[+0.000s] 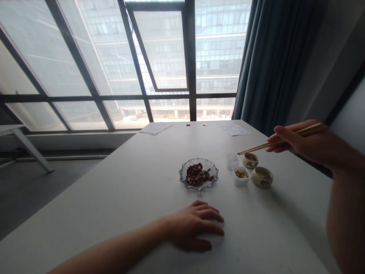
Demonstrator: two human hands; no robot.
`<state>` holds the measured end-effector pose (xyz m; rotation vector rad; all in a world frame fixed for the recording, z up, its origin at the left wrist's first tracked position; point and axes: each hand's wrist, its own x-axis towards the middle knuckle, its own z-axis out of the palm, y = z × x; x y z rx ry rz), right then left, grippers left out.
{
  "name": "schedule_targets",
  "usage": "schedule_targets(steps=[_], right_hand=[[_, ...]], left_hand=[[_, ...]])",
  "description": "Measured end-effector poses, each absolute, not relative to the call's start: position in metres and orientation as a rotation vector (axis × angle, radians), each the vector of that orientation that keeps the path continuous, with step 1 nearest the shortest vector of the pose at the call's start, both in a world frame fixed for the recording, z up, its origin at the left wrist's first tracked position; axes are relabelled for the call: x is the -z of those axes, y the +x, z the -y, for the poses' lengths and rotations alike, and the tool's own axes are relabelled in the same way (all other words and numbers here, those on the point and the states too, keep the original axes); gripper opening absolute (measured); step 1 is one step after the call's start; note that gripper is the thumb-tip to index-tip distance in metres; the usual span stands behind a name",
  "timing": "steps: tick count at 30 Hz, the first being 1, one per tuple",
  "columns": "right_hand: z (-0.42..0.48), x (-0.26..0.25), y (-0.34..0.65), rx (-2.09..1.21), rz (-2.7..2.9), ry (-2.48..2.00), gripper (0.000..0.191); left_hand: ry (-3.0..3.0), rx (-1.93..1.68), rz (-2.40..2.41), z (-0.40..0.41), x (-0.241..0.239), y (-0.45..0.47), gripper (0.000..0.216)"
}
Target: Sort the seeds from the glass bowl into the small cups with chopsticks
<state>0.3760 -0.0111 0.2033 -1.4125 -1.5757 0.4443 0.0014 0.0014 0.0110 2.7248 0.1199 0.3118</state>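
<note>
1. Risk: the chopsticks are held high, tips bare and raised just over the far cup. In my judgement a careless sweep could knock that cup or the clear tub beside it, since both are small and look light.
2. Risk: the near tub holds pale nuts, and the glass dish holds dark seeds (small, smooth pieces, as far as can be seen). These would likely slip from the tips if pinched off-centre, and scatter on the table.
3. Right hand: raised above the table's right side, fingers closed around the chopsticks near their upper end, tips pointing left; nothing is gripped between them.
4. Left hand: flat on the table, palm down, fingers loosely spread, holding nothing, near the dish but apart from it.
5. The near cup sits just right of the nut tub.
</note>
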Motion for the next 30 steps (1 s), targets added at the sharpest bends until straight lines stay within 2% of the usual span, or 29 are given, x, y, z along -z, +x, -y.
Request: schedule_targets(steps=[3,11,23,27,30], right_hand=[[0.016,-0.207,0.403,-0.420,1.514,-1.561,0.052],[-0.020,-0.185,0.405,-0.791,1.677,-1.707,0.051],[0.000,-0.195,0.371,-0.526,1.690,-1.461,0.047],[-0.001,-0.186,0.329,-0.655,1.849,-1.210,0.048],[-0.012,-0.174,0.303,-0.794,2.031,-1.187,0.046]], left_hand=[[2.727,-0.313,-0.119,-0.001,-0.012,0.001,0.052],[2.736,-0.276,-0.122,-0.002,-0.013,0.000,0.054],[2.710,-0.343,-0.111,-0.001,-0.009,0.002,0.051],[2.708,-0.341,-0.106,-0.002,-0.007,0.002,0.055],[2.720,-0.358,-0.101,-0.003,-0.005,0.001,0.057]])
